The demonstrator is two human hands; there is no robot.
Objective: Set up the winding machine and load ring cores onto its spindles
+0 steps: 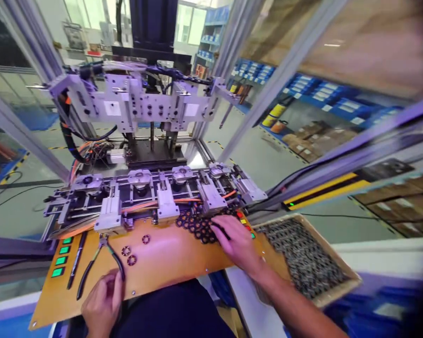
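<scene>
My right hand (238, 244) reaches over a pile of small dark rings (197, 226) on the orange panel (169, 256). Its thumb and fingers are spread apart at the pile's right side; no ring is plainly gripped. Near the panel's front edge, my left hand (104, 300) is closed, fingers curled against the thumb, and anything inside is hidden. Right beside it lie pliers (102, 253) with dark handles, spread apart. Three loose rings lie in the panel's middle left: one ring (145, 239) apart, a second ring (126, 251) and a third ring (131, 260) close together.
Behind the panel stands a row of metal fixtures (167, 202) with orange tubes, under a machine head (144, 103). A box of dark metal parts (306, 258) sits at the right. Green buttons (60, 260) and a black pen-like tool (76, 260) are at the left.
</scene>
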